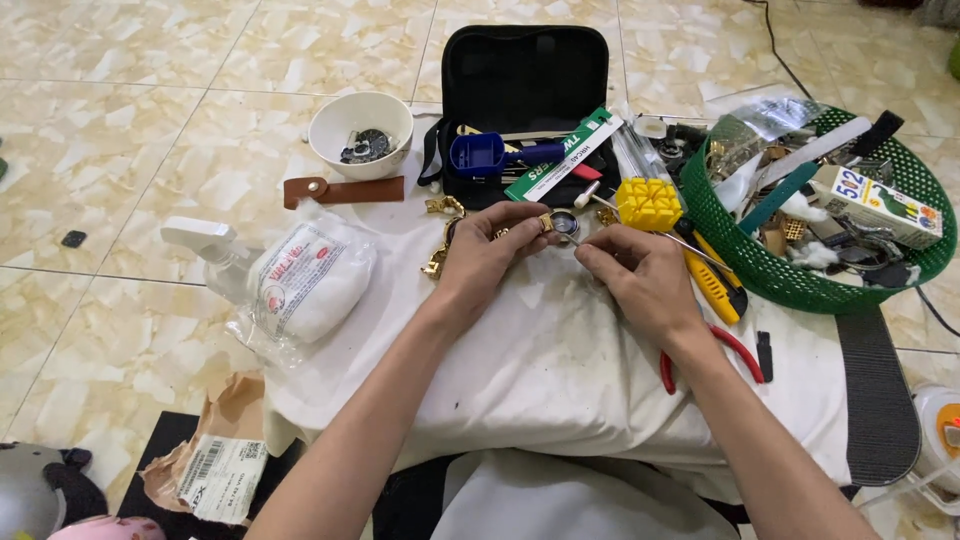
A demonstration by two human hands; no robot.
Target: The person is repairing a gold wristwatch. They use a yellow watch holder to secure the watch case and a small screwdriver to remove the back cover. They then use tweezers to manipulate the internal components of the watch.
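Tiled marble-look floor (150, 130), white cloth (560, 350), left hand (485, 255) and right hand (640, 280) fingers pinching gold watch (560, 224)

One camera only, worn on the person's head, tilted steeply down and forward toward twelve o'clock. It sits close, an arm's reach above the white cloth (560, 350) spread over the tiled floor (150, 120). Both forearms enter from six o'clock. A green basket (790, 275) lies at two o'clock, a white bowl (345, 115) at eleven.
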